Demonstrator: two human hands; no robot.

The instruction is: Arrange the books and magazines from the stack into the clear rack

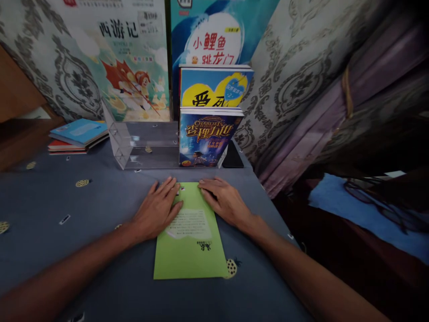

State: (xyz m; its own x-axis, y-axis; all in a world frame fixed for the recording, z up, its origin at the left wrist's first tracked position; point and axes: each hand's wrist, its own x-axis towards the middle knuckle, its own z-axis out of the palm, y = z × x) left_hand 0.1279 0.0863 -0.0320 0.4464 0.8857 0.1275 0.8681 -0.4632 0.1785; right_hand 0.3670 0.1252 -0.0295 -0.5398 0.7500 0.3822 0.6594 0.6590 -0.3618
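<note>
A green book [187,264] with printed text lies flat on the dark blue tablecloth, its print upside down to me. My left hand [159,205] rests on its upper left side, fingers stretched forward. Across from it, my right hand [226,199] touches the upper right edge with the fingers extended. Neither hand grips the book. Just beyond it stands a clear stepped book rack [144,154]. Its right side bears a dark blue book [208,138] in front, then a yellow and blue book [214,87], with a teal book [228,31] behind.
A large pale green book [134,67] stands at the rack's back left. Left of the rack lies a small stack of books [78,134]. A black flat object [233,156] sits by the rack's right end. Beyond the table's right edge hangs a purple curtain [301,138].
</note>
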